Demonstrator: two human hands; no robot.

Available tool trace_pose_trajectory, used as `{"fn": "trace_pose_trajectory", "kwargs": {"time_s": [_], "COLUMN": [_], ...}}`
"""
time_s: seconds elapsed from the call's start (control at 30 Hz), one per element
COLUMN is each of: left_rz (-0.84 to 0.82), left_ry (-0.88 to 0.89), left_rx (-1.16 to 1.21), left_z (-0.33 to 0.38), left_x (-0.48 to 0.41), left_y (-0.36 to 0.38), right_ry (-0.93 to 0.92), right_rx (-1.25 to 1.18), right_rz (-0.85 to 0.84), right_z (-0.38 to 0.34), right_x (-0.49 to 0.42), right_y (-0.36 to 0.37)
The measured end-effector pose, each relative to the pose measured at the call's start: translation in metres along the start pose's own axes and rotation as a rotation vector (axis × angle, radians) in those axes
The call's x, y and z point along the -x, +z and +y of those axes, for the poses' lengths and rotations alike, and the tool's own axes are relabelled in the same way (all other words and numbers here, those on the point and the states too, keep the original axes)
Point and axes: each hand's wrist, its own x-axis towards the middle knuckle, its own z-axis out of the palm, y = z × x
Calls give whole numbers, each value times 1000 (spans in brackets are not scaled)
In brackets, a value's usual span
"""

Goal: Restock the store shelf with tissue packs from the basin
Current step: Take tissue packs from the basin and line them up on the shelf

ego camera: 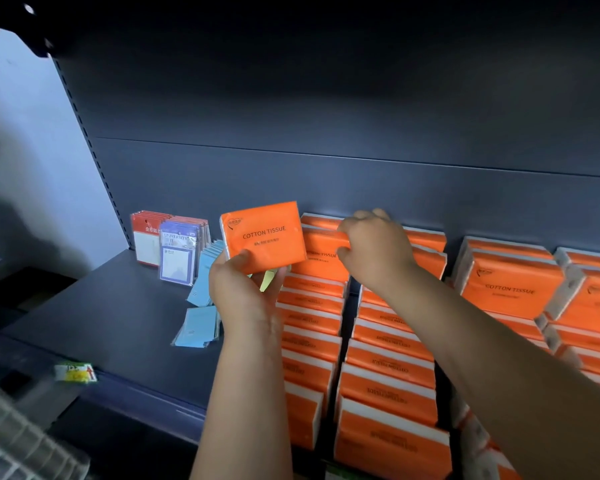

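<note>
Holding one orange pack [262, 237] up by its lower edge, the left grip [245, 289] was clamped on it, thumb on the printed face, just left of the stocked rows [388, 362]. The right grip [374, 251] had its fingers curled over the top of the rear pack [321, 244] in the leftmost row, thumb on its front, apparently tipping it to make a gap.

Step, as I read it: placing, mid-restock. The held pack was in the air and not yet on the shelf [118, 306]. The next move probably calls for sliding it down upright into the back of that row, label forward, then letting go with both hands. The slot looked tight, so a neighbour could get pushed over.

The orange packs stood in several rows running front to back, touching one another, with more rows off to the right.

The shelf was dark blue metal with a matching back panel [326, 174]. At its left end stood carded items [174, 247] and beside them lay light blue packets [200, 325]. A price tag [75, 372] sat on the front lip. A pale grid-like thing [11, 445] showed at bottom left (blurred; cannot tell if it was the basin). The room was dim, with a pale wall to the left.
</note>
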Motion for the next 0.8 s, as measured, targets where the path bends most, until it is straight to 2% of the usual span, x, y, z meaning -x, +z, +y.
{"fn": "trace_pose_trajectory", "kwargs": {"time_s": [0.23, 0.3, 0.37, 0.4, 0.47, 0.57, 0.67, 0.8], "left_rz": [6, -17, -53, -67, -86, -119, -159, -135], "left_ry": [-28, -32, -14, 4, 46, 140, 231, 280], "left_rx": [-78, -140, -229, -272, -333, -451, -648, -865], "left_z": [3, 2, 0, -1, -5, -9, -13, -17], "left_x": [-1, -2, -2, -3, -3, 1, 4, -3], "left_y": [-2, -2, 0, 1, 2, 3, 3, 5], "right_ry": [-9, -22, 4, 44, 166, 359, 444, 443], "right_rx": [44, -36, -216, -356, -647, -957, -1070, -1060], "right_rz": [56, 149, 221, 210, 83, -85, -107, -82], "right_z": [1, -3, -9, -13, -20, -23, -21, -18], "right_x": [6, 12, 18, 22, 28, 36, 42, 50], "right_y": [-1, -6, -14, -19, -29, -38, -36, -29]}}
